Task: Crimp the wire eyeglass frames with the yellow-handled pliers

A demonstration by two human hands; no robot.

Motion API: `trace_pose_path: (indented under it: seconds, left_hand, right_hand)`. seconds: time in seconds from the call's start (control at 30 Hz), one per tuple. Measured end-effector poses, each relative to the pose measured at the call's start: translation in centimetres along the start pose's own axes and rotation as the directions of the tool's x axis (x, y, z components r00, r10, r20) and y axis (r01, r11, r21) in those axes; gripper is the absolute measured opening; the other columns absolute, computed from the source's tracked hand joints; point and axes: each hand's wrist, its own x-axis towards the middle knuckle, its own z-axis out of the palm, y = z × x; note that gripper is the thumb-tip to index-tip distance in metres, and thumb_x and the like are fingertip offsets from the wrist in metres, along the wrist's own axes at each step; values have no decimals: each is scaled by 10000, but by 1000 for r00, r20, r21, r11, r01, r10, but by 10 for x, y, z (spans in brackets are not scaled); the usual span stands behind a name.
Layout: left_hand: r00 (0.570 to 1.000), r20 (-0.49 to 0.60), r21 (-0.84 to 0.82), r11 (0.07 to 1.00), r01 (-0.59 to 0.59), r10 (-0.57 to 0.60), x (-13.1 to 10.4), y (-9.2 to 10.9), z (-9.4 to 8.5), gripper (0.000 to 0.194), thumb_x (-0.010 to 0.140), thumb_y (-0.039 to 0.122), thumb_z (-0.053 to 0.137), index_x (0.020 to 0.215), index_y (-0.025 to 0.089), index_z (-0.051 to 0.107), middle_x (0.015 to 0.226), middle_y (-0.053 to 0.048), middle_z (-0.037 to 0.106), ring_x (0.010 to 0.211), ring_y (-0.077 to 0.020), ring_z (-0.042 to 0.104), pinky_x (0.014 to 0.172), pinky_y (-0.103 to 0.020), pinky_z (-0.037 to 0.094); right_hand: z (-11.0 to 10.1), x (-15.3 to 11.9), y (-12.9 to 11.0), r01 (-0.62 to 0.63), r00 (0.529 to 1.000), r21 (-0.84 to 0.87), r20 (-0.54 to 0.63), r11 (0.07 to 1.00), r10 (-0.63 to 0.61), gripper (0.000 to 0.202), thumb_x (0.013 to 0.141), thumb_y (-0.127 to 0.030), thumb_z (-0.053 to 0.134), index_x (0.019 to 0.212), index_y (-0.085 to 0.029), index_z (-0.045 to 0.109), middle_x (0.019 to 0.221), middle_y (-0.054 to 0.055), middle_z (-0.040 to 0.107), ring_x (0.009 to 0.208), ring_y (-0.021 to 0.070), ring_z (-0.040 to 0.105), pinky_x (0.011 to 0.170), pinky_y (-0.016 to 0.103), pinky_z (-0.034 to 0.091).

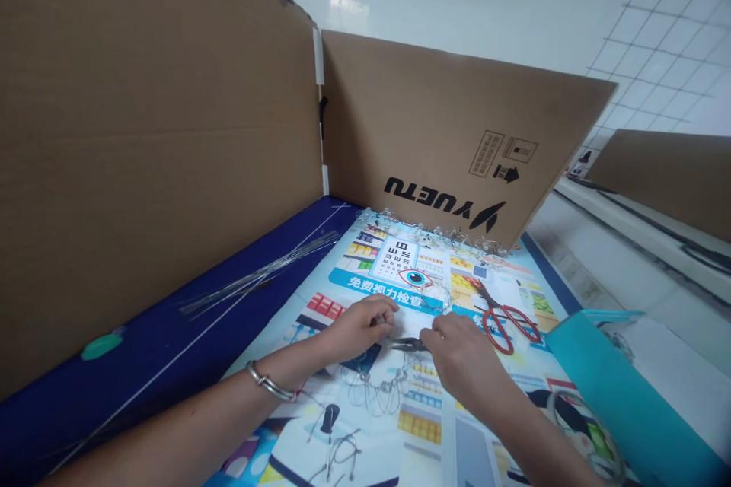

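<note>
My right hand (460,350) is closed around a pair of pliers (406,345), whose jaws point left toward my other hand. My left hand (365,327), with a silver bangle (271,384) on its wrist, is closed in a pinch beside the plier tips. What lies between its fingers is too small to make out. Bent wire pieces (382,388) lie on the printed sheet (419,396) just below both hands. Nearer to me are more looped wires (343,456). Red-handled scissors (508,319) rest to the right of my right hand.
Tall cardboard panels (171,129) stand at the left and back (445,129). Straight wires (256,274) lie in a bundle on the dark blue surface. Wire scraps (434,232) line the sheet's far edge. A teal box (622,396) and a wire coil (588,426) are at right.
</note>
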Motion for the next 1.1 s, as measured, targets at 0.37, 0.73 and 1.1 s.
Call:
trace_pose_path:
  seconds: [0.37, 0.73, 1.1]
  left_hand:
    - [999, 42, -8, 1000, -6, 6, 0, -1, -1, 130, 738, 53, 487, 728, 170, 544, 1010, -36, 557, 1030, -167, 494, 871, -279, 379]
    - [999, 37, 14, 1000, -18, 17, -2, 5, 0, 107, 756, 74, 487, 717, 172, 502, 987, -48, 541, 1049, -177, 480, 866, -287, 383]
    - [1000, 4, 23, 999, 22, -22, -3, 2, 5, 82, 763, 102, 503, 717, 168, 515, 1045, -57, 523, 1029, -182, 488, 862, -297, 386]
  right_hand:
    - [17, -3, -12, -17, 1000, -159, 4, 987, 18, 158, 747, -58, 541, 843, -184, 547, 795, 51, 519, 755, 207, 422, 642, 327, 241]
    - [27, -6, -14, -51, 998, -148, -45, 988, 45, 138, 773, -97, 551, 881, -183, 556, 800, 55, 515, 770, 205, 418, 666, 336, 253]
    - [32, -8, -12, -43, 995, -149, -96, 988, 29, 128, 778, -102, 539, 880, -177, 556, 794, 54, 505, 762, 202, 410, 668, 338, 253]
